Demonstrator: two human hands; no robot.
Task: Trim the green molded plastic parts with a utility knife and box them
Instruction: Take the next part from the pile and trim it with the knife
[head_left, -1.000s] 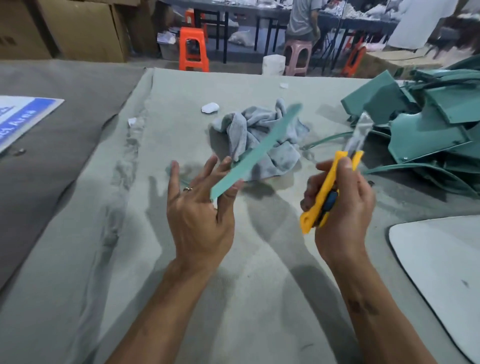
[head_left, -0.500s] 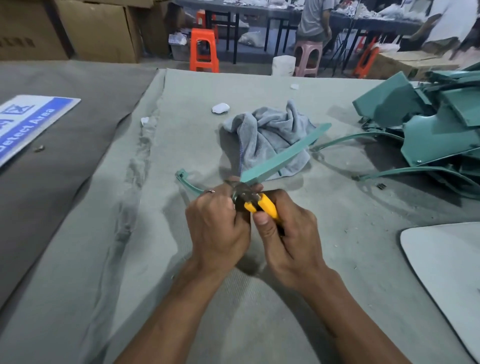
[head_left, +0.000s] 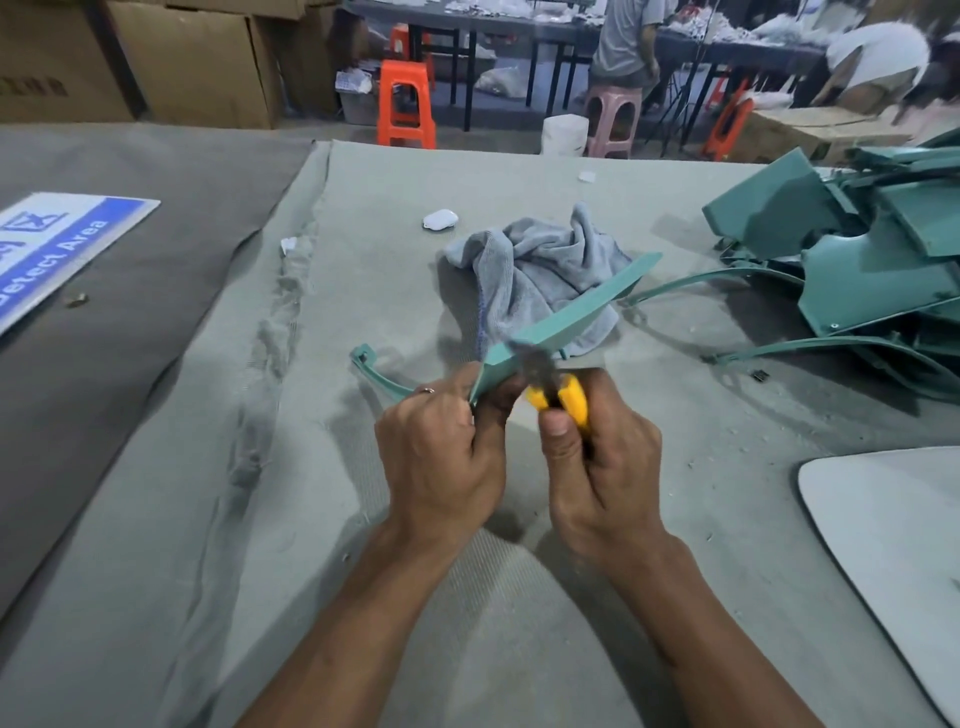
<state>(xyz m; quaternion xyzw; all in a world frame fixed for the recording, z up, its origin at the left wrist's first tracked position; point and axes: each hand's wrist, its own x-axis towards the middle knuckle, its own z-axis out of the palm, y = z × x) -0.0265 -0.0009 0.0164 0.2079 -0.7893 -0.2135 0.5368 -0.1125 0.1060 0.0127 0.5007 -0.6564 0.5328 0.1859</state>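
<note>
Your left hand (head_left: 441, 452) grips the near end of a green strip (head_left: 566, 317), held above the table (head_left: 260, 519). Your right hand (head_left: 597, 467) clenches the yellow knife (head_left: 563, 397), blade against the strip. Behind: gray rag (head_left: 540, 275), white case (head_left: 440, 219). Green parts pile (head_left: 857, 249) far right.

Green strip (head_left: 566, 317) tilted, blade (head_left: 532, 361) prob. touching

Bare forearms, no sleeves; the left hand (head_left: 441, 457) wears a thin metal ring (head_left: 426, 391).
</note>
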